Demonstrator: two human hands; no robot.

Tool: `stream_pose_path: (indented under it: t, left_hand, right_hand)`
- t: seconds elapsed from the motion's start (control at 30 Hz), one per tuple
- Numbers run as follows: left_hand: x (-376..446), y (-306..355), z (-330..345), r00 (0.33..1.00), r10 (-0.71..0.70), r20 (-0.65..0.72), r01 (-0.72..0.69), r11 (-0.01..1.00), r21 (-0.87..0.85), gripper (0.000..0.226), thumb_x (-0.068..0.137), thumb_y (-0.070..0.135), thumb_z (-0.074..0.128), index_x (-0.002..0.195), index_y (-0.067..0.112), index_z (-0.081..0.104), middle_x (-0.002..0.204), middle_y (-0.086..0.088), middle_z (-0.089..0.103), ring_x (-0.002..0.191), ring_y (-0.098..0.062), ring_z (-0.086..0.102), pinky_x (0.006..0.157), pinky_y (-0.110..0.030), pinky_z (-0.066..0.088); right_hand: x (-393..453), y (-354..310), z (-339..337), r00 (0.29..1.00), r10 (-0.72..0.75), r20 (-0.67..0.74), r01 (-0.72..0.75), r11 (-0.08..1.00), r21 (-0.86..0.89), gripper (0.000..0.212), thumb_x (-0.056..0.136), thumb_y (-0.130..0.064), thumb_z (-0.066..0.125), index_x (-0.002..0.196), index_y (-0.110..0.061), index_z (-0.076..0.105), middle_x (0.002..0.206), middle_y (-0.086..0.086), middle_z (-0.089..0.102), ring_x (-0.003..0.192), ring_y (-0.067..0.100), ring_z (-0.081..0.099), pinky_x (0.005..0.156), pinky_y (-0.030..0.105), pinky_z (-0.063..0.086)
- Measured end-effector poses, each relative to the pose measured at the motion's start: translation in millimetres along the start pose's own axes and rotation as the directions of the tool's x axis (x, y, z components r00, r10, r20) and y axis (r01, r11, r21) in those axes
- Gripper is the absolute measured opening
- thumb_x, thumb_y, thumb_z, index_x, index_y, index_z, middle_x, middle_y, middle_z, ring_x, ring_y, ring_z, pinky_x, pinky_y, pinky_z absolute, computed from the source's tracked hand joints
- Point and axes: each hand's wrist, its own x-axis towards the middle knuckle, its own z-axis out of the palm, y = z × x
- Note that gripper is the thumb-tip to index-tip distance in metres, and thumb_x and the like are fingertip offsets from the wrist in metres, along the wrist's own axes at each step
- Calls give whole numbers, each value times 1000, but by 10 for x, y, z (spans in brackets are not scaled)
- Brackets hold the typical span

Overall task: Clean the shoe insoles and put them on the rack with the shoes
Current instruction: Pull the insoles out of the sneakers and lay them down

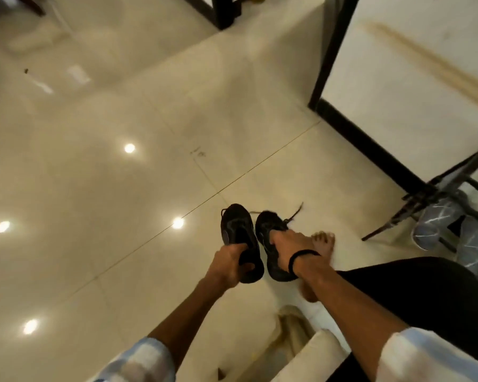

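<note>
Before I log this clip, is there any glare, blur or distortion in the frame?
Head view: ceiling-light glare spots on the glossy floor; motion blur softens the rack and both black shoes; wide-angle bending of the dark door frame.

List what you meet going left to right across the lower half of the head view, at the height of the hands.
Left hand gripping the left black shoe → right black shoe → right hand with its grip on that shoe → bare foot → metal shoe rack → grey shoes on the rack.
</note>
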Motion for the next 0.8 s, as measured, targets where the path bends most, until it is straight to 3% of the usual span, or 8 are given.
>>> stream_pose_path:
  t: [0.1, 0.23, 0.43, 0.63, 0.8]
  left_hand:
    - [-151, -337, 351, 996, -92, 4, 92, 995, -30, 34, 91, 19, 72, 124, 13, 66, 123, -6, 70, 110, -25, 67, 87, -23, 50]
    - [-272, -626, 705, 980, -201, -1, 200, 977, -71, 26, 91, 23, 70, 116, 16, 68, 115, -3, 71, 103, -25, 69, 87, -29, 55]
    - [-364, -798, 1075, 968, -251, -6, 251, 968, -26, 22, 95, 28, 64, 114, 17, 68, 112, -2, 68, 100, -24, 68, 82, -28, 55]
    - [-280, -895, 1116, 963, -268, -18, 267, 963, -37, 18, 91, 31, 71, 107, 22, 73, 105, 2, 70, 85, -15, 69, 75, -25, 59]
    - [-253, -1001, 1046, 953, -295, -70, 298, 954, 24, 24, 96, 26, 66, 118, 19, 72, 114, -1, 67, 96, -22, 68, 83, -31, 58]
  right_hand:
    - [119, -235, 403, 993, -93, 75, 95, 995, -22, 46, 91, -19, 60, 131, -22, 38, 122, 13, 55, 107, 38, 58, 80, 41, 45]
    - [215, -296, 825, 973, -119, 196, 129, 991, -37, 33, 95, -9, 51, 127, -18, 47, 127, 15, 52, 113, 38, 56, 95, 44, 48]
    - [321, -323, 1068, 932, -104, 346, 115, 993, -13, 49, 92, -15, 62, 137, -14, 44, 136, 14, 44, 122, 37, 52, 105, 45, 46]
    - [402, -335, 1204, 926, -136, 353, 106, 989, 102, 54, 87, -30, 69, 135, -15, 47, 134, 12, 41, 116, 36, 55, 104, 44, 47]
    - [465, -287, 1255, 909, -147, 390, 121, 988, 92, 64, 81, -38, 74, 133, -13, 47, 136, 8, 35, 115, 34, 55, 100, 41, 49]
